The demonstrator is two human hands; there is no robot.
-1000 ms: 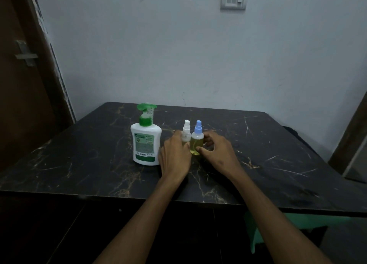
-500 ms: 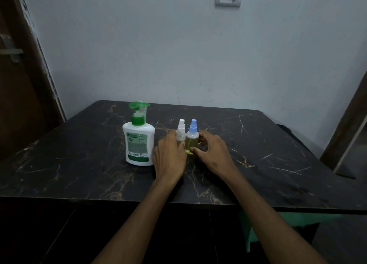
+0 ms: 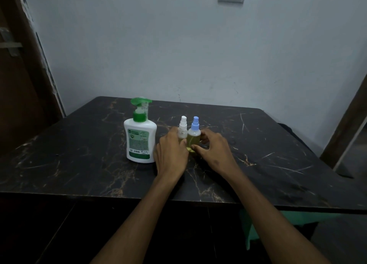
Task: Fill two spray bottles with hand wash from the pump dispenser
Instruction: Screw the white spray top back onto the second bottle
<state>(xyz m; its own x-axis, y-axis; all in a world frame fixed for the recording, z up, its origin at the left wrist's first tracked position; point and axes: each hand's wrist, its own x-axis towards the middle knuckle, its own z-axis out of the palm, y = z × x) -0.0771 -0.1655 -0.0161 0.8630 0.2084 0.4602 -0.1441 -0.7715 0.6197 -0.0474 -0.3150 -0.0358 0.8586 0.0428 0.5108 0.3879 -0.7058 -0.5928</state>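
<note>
Spray bottles, white-capped (image 3: pixel 182 129) gripped by left hand (image 3: pixel 172 151), blue-capped (image 3: pixel 194 135) by right hand (image 3: pixel 214 151), hold yellowish liquid.

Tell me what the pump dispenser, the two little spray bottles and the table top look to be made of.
Pump dispenser: opaque white plastic, slightly glossy, with a green plastic pump and printed label.
White-capped spray bottle and blue-capped spray bottle: clear bottles, likely plastic; yellowish liquid shows through the blue-capped one.
Table: black with gold veins, marble-look; the sheen suggests polished stone or laminate, cannot tell which.
</note>
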